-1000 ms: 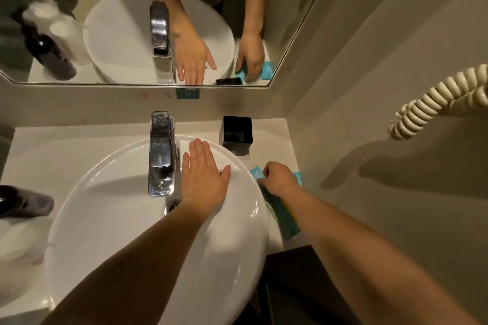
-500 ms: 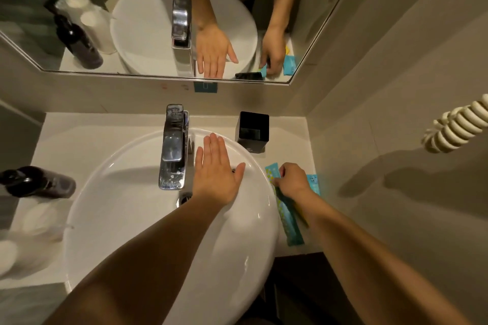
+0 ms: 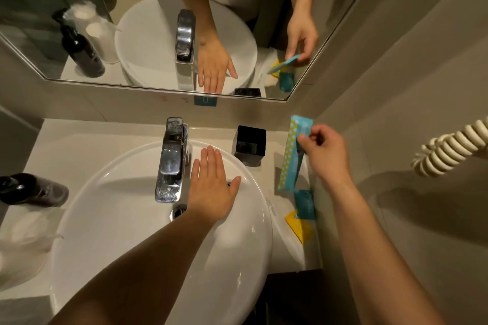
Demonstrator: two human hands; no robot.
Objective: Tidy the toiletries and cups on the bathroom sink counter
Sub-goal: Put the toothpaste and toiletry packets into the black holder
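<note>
Your right hand (image 3: 326, 153) has just lifted the long turquoise sachet with the yellow-dotted edge (image 3: 291, 155) off the pale stone surface (image 3: 87, 145); half a second ago it lay flat beside the basin under your fingers, and now it hangs tilted in the air, pinched near its upper end between thumb and fingertips, its lower end dangling just above the corner by the wall. Lifting it has uncovered what sat beneath: a small teal square packet (image 3: 305, 204) and a yellow flat packet (image 3: 299, 228), both lying on the surface between the white round ceramic basin (image 3: 132, 219) and the wall, apparently overlapping at one corner. Your left hand (image 3: 214, 185) has not moved; it rests flat and spread, holding nothing, on the basin's rim just right of the chrome tap (image 3: 171, 158). The black square holder (image 3: 249, 145) stands upright and looks empty, just left of the lifted sachet, so it seems the likely home for these packets. That makes this one toiletry picked up, two more to gather. The dark pump bottle (image 3: 31, 190) and wrapped paper cups (image 3: 23, 243) on the far left remain untouched.
</note>
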